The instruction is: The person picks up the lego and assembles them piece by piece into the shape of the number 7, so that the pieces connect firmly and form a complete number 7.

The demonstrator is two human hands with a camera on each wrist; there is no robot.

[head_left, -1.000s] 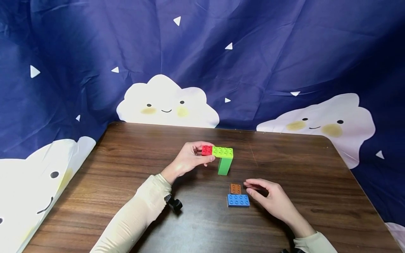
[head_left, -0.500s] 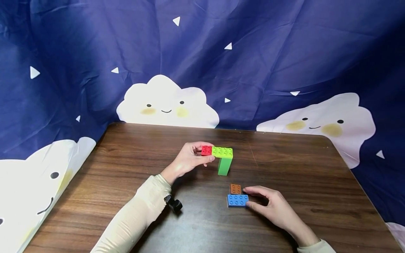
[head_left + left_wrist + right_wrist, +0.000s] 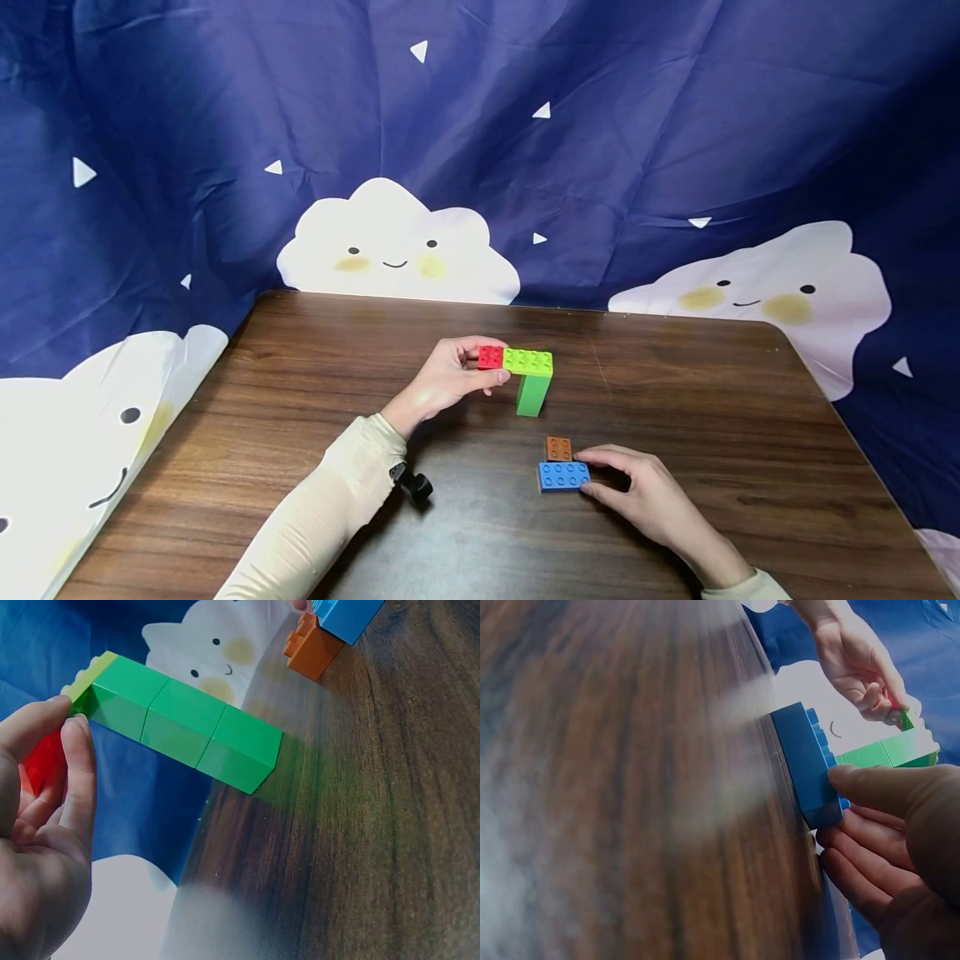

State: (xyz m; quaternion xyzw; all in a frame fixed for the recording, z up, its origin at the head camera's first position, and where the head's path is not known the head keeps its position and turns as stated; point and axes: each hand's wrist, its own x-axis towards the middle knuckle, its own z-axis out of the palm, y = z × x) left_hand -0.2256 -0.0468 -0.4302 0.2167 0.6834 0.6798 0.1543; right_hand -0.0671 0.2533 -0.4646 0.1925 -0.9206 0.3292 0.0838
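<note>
My left hand [image 3: 447,379] holds the left end of a toy brick structure, thumb in front and fingers behind. At that end is a red brick [image 3: 491,357], beside a lime-green brick [image 3: 529,361]. Under the lime brick's right end stands a column of green bricks [image 3: 176,720], its foot at the table. Nearer the front lies a blue eight-stud brick [image 3: 561,477], with an orange four-stud brick [image 3: 558,448] right behind it. My right hand [image 3: 648,496] pinches the blue brick's right end; in the right wrist view the thumb lies against its studded side.
The dark wooden table [image 3: 300,367] reaches back to a navy curtain [image 3: 480,125] printed with white clouds. A black wrist strap [image 3: 411,482] sits at the left sleeve.
My right hand has come slightly forward and down, its thumb moving from beside the orange brick to the blue brick's right end. The left hand and its structure stay put.
</note>
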